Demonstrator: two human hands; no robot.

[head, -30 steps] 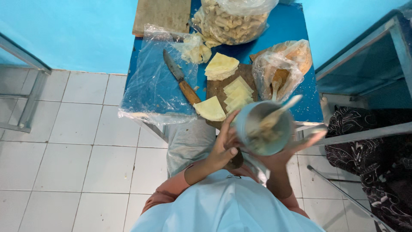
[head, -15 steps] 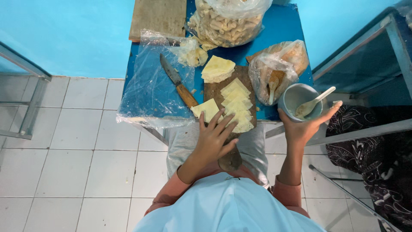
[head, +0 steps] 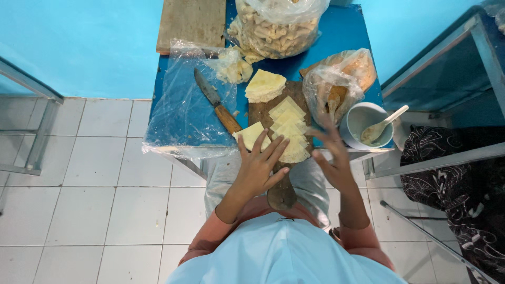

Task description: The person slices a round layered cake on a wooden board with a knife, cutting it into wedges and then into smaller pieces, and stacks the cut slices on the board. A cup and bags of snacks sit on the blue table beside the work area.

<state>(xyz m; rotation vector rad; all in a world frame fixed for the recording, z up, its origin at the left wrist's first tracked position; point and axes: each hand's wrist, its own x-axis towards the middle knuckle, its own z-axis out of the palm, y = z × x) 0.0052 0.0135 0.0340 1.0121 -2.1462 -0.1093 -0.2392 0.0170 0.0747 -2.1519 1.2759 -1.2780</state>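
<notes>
My left hand (head: 258,168) lies fingers apart on the near end of a dark wooden cutting board (head: 259,111), its fingertips touching a single pale yellow square wrapper (head: 250,134). A fanned row of the same wrappers (head: 289,126) runs along the board, and a thicker stack (head: 265,84) sits at its far end. My right hand (head: 334,158) hovers open and blurred beside the row, holding nothing. Just right of it a grey bowl (head: 362,117) with a pale spoon (head: 388,121) stands at the table's edge.
A wooden-handled knife (head: 218,105) lies on a clear plastic sheet (head: 181,113) over the blue table (head: 347,31). A plastic bag of brown filling (head: 344,76), a big bag of pale fried pieces (head: 276,26) and a plank (head: 192,21) stand farther back. Dark patterned cloth (head: 452,173) lies at right.
The bowl, held near my chest by both hands, went right in my right hand and now stands on the table, released. My left hand dropped onto the wrappers.
</notes>
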